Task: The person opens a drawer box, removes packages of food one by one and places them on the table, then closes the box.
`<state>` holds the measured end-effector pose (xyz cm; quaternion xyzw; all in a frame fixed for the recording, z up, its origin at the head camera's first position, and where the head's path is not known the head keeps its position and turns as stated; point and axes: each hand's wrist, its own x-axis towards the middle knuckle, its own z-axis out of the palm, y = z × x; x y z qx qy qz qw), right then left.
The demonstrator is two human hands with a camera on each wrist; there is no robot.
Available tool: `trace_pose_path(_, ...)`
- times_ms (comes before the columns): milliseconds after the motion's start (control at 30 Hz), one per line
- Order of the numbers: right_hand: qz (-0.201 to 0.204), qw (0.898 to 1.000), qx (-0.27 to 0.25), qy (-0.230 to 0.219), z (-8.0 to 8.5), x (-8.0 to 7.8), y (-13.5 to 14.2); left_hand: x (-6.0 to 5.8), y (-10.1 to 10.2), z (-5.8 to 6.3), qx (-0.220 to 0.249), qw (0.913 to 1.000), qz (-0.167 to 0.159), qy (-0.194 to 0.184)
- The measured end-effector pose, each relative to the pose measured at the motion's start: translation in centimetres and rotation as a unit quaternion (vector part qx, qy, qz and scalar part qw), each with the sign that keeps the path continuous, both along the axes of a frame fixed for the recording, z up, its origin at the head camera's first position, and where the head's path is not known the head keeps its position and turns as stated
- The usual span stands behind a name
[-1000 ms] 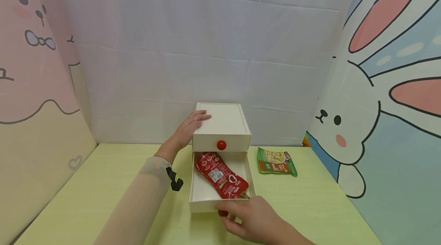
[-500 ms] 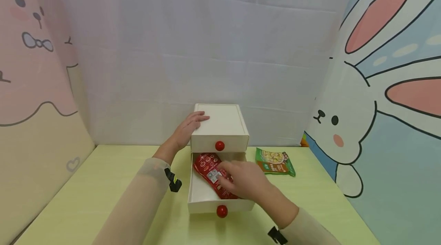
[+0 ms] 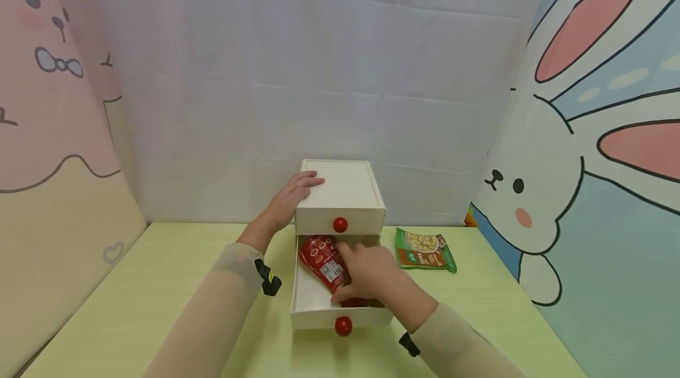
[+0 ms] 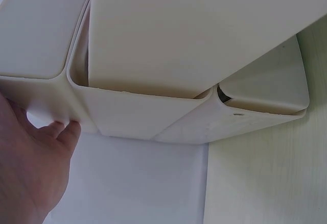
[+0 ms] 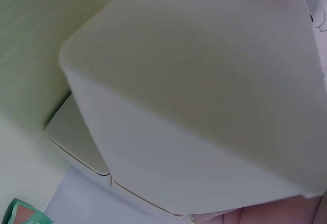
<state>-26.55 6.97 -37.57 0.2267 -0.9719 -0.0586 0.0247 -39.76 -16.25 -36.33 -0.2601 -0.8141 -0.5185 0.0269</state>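
Observation:
A small white two-drawer box (image 3: 342,183) stands on the table with its lower drawer (image 3: 308,304) pulled out. In that drawer a red spouted sauce pouch (image 3: 321,257) lies slantwise, its spout end hidden under my right hand (image 3: 372,271). That hand reaches down over the drawer front and grips the pouch across its width, thumb at the left edge, other fingertips mostly hidden. My left hand (image 3: 292,195) rests on the box's top left edge, fingers extended over the lid, and the left wrist view shows part of the hand (image 4: 36,157) against the box.
A green and brown food packet (image 3: 425,250) lies on the pale green table (image 3: 202,283) right of the box. Red round knobs (image 3: 343,326) stick out from both drawer fronts. A white cloth (image 3: 319,71) hangs behind, with cartoon-printed panels (image 3: 531,189) at the sides.
My right hand has let go of the lower drawer's knob, moved up and into the drawer, and closed on the red pouch. The left hand stays on the box.

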Motion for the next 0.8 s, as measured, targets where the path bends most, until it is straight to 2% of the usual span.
trace_pose_path(333, -0.022, 0.999, -0.011, -0.045, -0.3, -0.2, -0.7, 0.1, -0.1, 0.1, 0.001, 1.0000, 0.002, 0.000)
trace_pose_path(433, -0.017, 0.999, -0.003, -0.040, -0.5, -0.1, -0.9, 0.1, -0.1, 0.1, 0.005, 1.0000, 0.003, -0.001)
trace_pose_path(667, 0.006, 1.000, 0.014, 0.003, -0.2, 0.3, -1.2, 0.0, 0.0, 0.0, 0.006, 1.0000, 0.001, -0.003)
trace_pose_path(800, -0.006, 1.000, 0.025, 0.007, -0.2, 0.5, -1.1, 0.0, 0.1, 0.0, 0.003, 1.0000, 0.003, -0.001)
